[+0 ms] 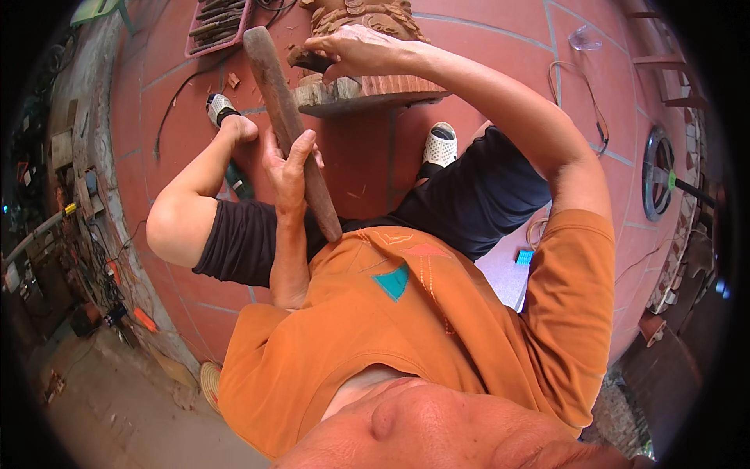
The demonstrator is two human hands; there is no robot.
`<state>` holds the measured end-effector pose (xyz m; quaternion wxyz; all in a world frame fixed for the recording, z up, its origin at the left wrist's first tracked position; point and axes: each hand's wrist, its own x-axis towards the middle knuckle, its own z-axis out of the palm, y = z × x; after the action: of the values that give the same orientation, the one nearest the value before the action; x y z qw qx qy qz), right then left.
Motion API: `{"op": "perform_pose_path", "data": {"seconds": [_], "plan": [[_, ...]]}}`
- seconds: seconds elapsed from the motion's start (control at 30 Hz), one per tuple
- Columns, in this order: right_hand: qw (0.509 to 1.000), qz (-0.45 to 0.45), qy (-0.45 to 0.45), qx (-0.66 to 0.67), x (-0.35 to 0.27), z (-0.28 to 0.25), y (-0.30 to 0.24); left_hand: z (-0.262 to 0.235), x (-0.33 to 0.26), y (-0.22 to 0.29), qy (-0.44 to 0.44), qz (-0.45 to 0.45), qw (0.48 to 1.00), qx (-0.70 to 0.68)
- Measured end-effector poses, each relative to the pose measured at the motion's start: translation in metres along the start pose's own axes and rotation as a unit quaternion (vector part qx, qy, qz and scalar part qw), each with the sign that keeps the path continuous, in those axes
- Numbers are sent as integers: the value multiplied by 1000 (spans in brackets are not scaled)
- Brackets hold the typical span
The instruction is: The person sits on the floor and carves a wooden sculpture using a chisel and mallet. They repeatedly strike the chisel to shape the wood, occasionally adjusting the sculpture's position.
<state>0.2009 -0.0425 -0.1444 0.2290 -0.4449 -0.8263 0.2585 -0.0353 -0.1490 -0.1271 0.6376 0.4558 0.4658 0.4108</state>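
My left hand (292, 168) is closed around a long, worn wooden club (291, 117). The club slants, its thick end up toward the far side and its narrow end by my shirt. Farther off, my right hand (349, 51) has its fingers bent around a short dark brown piece (310, 60), whose exact kind I cannot make out. Right behind that hand stands a carved wooden piece (391, 23) with raised ornament, cut off by the upper edge. Below the hand is a thick, rough-edged wooden block (367, 92).
A pink basket (190, 45) of several slim tools stands at the far left. Wood chips (233, 80) and a dark cable (170, 109) lie on the red tiles. At right are a looped cord (600, 125), a clear plastic cup (584, 37) and a round fan-like object (658, 172).
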Motion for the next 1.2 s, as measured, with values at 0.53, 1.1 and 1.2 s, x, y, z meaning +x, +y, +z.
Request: {"op": "perform_pose_path", "data": {"seconds": [0.53,1.1,1.2], "plan": [[1000,-1,-21,4,-3,-1,-5,-4,-8,27,-27,-41,991,122],[1000,-7,-8,-8,-3,10,3,-10,0,18,-31,-50,997,-57],[999,35,6,22,0,6,14,-15,0,16,-16,-41,997,-67]]}}
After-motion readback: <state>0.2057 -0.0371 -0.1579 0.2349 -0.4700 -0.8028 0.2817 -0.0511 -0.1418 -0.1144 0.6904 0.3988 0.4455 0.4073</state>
